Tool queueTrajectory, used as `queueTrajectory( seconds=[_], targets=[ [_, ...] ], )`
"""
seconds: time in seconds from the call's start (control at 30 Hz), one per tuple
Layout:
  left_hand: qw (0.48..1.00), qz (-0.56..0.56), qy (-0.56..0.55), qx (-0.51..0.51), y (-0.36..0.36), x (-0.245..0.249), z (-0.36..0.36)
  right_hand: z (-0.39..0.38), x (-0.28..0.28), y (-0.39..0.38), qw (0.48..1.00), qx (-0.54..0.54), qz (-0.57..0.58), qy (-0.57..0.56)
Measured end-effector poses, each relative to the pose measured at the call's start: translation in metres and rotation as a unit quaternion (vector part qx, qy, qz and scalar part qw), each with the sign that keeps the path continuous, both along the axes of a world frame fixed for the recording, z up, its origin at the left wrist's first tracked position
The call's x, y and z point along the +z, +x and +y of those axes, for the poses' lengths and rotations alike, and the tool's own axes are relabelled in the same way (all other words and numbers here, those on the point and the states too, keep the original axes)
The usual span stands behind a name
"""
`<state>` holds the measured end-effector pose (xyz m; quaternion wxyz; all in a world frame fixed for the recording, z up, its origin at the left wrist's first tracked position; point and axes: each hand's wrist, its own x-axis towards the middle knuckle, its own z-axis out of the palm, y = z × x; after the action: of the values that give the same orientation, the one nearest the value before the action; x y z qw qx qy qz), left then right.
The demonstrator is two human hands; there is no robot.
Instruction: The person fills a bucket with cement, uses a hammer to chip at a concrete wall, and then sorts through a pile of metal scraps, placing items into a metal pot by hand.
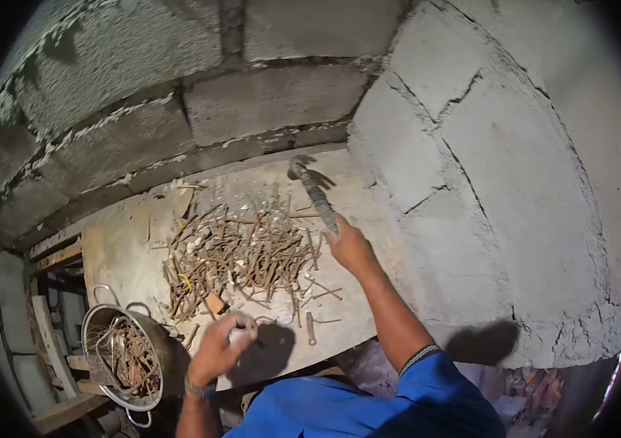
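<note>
My right hand is wrapped round the handle of a claw hammer, whose head points toward the back wall above the board. Lower down, my left hand is curled closed over the board's front edge. Something pale shows among its fingers, too small and blurred to name. Between and beyond the hands spreads a heap of rusty, bent nails mixed with pale crumbs. A flat metal piece with a hole lies to the right of my left hand, and an orange-brown chunk lies just behind it.
A two-handled metal pot filled with rusty nails stands at the left. The pale board meets a grey block wall behind and a cracked plastered wall on the right. Wooden slats are at the far left.
</note>
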<state>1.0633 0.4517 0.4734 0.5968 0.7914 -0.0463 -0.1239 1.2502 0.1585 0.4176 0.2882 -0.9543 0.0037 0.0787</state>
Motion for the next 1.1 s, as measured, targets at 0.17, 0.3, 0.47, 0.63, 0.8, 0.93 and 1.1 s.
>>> queueTrajectory(
  seconds=[0.17, 0.3, 0.47, 0.63, 0.8, 0.93, 1.1],
  targets=[
    [0.991, -0.114, 0.063, -0.010, 0.108, -0.021, -0.031, -0.003, -0.004, -0.004, 0.999, -0.003, 0.023, -0.026],
    [0.976, -0.176, 0.125, 0.025, 0.171, -0.040, -0.068, -0.028, -0.021, -0.012, 0.997, 0.008, -0.034, 0.071],
    [0.970, -0.209, 0.127, -0.001, 0.218, -0.055, -0.120, -0.063, 0.016, -0.067, 0.991, -0.056, -0.066, 0.099],
    [0.970, -0.231, 0.068, 0.022, 0.281, -0.077, -0.169, -0.088, 0.002, -0.084, 0.995, -0.065, -0.078, -0.008],
    [0.974, -0.211, 0.072, 0.047, 0.347, -0.111, -0.205, -0.102, -0.019, -0.082, 0.990, -0.042, -0.134, -0.036],
    [0.975, -0.195, 0.090, 0.050, 0.382, -0.124, -0.227, -0.103, -0.018, -0.082, 0.992, -0.058, -0.114, -0.009],
    [0.970, -0.177, 0.119, 0.113, 0.392, -0.130, -0.244, -0.103, -0.021, -0.072, 0.992, -0.076, -0.098, 0.011]
  ],
)
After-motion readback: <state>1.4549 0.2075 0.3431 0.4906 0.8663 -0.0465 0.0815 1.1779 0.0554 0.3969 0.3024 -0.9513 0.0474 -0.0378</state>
